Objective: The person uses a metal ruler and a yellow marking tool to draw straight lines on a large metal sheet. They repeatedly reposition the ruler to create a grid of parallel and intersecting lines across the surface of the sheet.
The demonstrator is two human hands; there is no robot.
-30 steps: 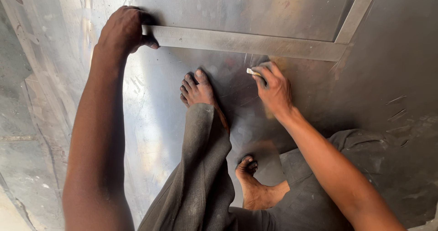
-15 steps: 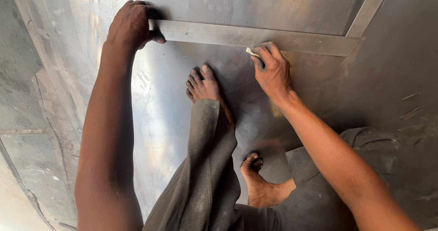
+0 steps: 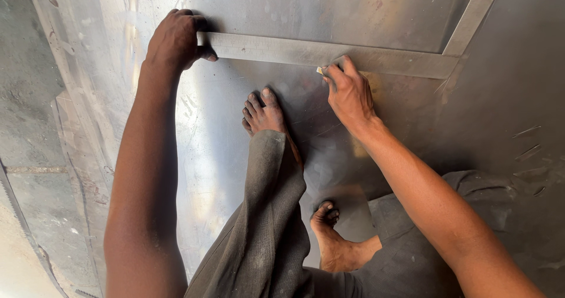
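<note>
1. Left hand (image 3: 176, 39) presses down on the left end of the steel square (image 3: 306, 52), fingers curled over its end and thumb on the blade; closed, pinning it flat on the metal sheet (image 3: 235, 174).
2. The square's long blade runs left to right across the sheet. Its shorter arm (image 3: 474, 15) rises toward the top right corner.
3. A bare foot (image 3: 265, 114) stands on the sheet just below the blade, between the two hands. The grey trouser leg (image 3: 271, 215) runs down from it.
4. Right hand (image 3: 350, 92) pinches a small pale marker (image 3: 321, 70), probably chalk or a scribe, tip touching the blade's lower edge near its middle; closed on the marker.
5. A second foot (image 3: 332, 245) is tucked lower down, beside the dark cloth (image 3: 424, 227).
6. To do this well, in my judgement: keep firm downward pressure at the left end so the blade cannot pivot, hold the marker tip tight against the edge, and draw in one steady pass with an even tilt.
</note>
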